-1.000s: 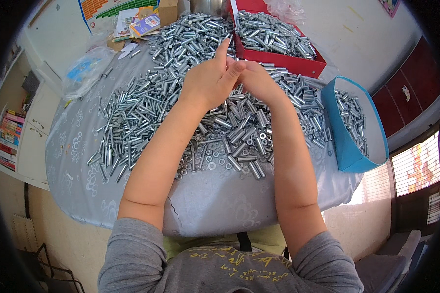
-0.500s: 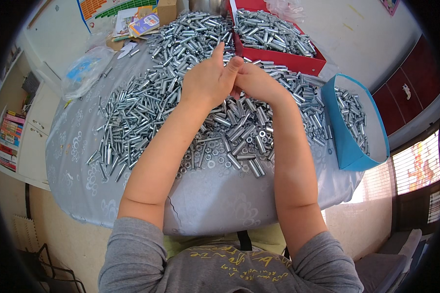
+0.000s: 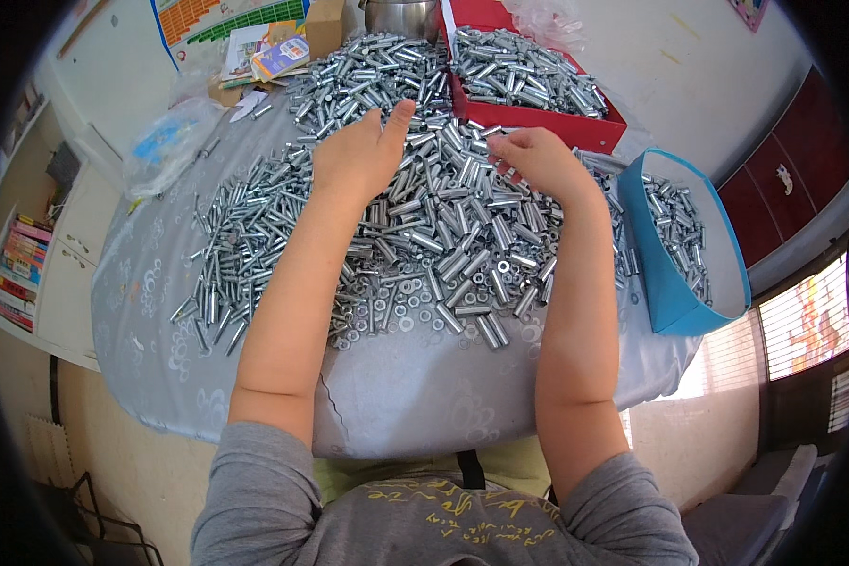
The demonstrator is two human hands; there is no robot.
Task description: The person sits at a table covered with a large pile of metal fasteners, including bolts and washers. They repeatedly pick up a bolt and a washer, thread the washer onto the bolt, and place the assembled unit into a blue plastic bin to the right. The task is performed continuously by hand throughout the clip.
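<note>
A big pile of metal bolts, sleeves and pins [image 3: 434,222] covers the middle of the table, with loose washers and nuts [image 3: 401,307] along its near edge. Over the left part of the pile is my left hand [image 3: 357,158], its thumb stretched up and away from the fingers, which are partly hidden behind the hand. My right hand [image 3: 538,158] hovers above the pile's right side, near the red box. Its fingers are loosely bent and apart, and I see nothing held in either hand.
Behind the pile stand a red box [image 3: 547,118] full of metal sleeves and a steel pot [image 3: 401,19]. A blue fabric bin [image 3: 665,292] with more metal pieces is at the right. A plastic bag [image 3: 170,141], papers and a cardboard box [image 3: 324,28] lie at the far left.
My hands were together over the middle of the pile and have come apart. The left hand moved left, the right hand moved right, uncovering the metal pieces between them.
</note>
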